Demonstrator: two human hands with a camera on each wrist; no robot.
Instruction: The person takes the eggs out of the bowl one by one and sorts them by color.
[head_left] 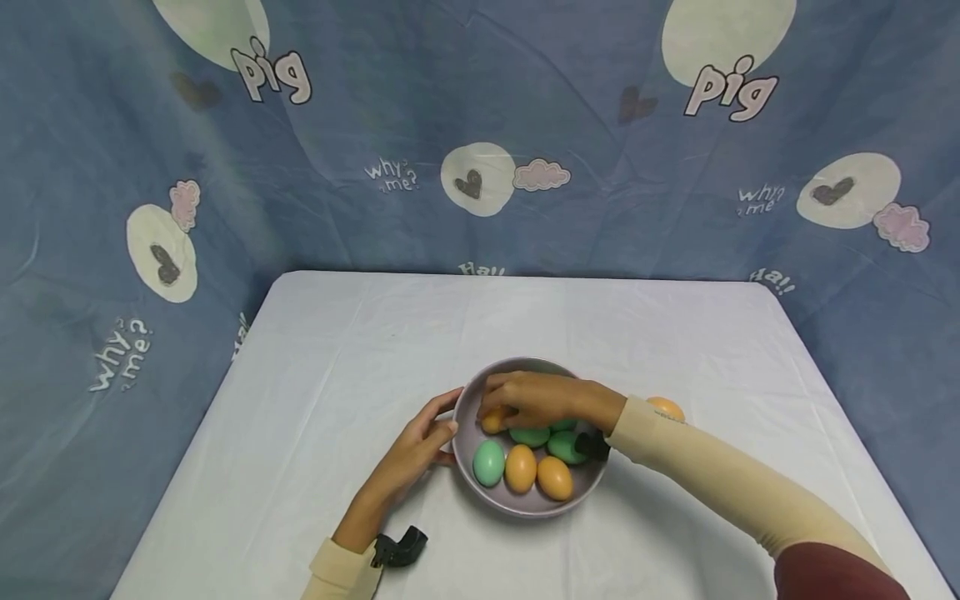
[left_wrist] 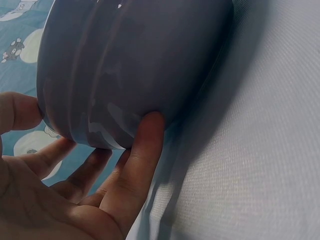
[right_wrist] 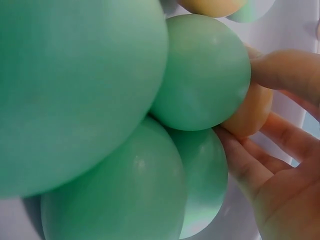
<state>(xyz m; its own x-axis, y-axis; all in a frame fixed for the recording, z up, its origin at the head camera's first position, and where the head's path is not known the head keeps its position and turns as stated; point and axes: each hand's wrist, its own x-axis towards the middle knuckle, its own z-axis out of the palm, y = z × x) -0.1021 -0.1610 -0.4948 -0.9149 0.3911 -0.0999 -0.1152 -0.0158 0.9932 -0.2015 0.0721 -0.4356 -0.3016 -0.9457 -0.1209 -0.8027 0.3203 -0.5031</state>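
A round mauve bowl sits on the white table with several green and orange eggs in it. At its left side my left hand holds the bowl, thumb at the rim and fingers spread along the outer wall. My right hand reaches into the bowl from the right. Its thumb and fingers grip an orange egg near the left inner wall, partly hidden behind a green egg. A pale green egg and two orange eggs, one of them this orange egg, lie toward the front.
Outside the bowl, another orange egg lies on the table, partly hidden behind the right sleeve. The white table reaches back to a blue printed curtain. A black strap piece juts from the left wrist.
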